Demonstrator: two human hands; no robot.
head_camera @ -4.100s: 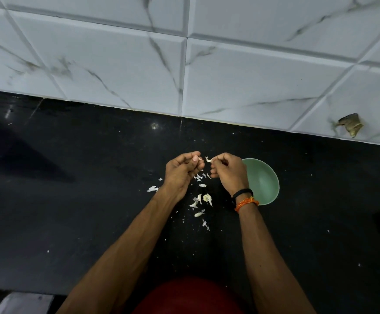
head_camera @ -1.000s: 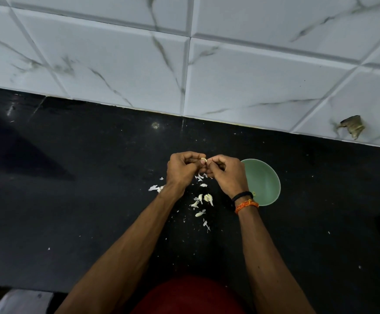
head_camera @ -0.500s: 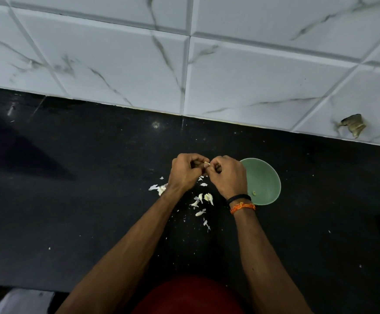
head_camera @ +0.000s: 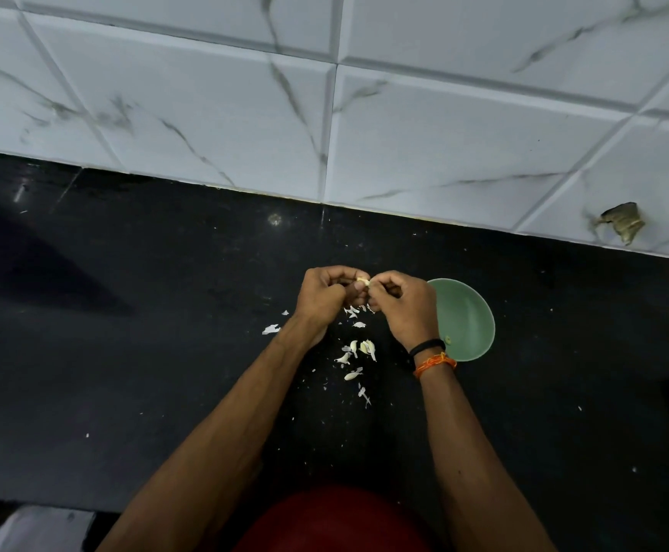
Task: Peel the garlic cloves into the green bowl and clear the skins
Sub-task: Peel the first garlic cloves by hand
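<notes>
Head view: hands [head_camera: 364,300] around garlic clove [head_camera: 362,281]

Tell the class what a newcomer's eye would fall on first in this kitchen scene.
First, the left hand and right hand meeting mid-counter, pinching a garlic clove between them. Next, the pale skins scattered on the black counter beneath, and the green bowl just right of the right hand.

bowl [head_camera: 469,312] right of hands | skins [head_camera: 359,352] between wrists on counter [head_camera: 145,332]
</notes>
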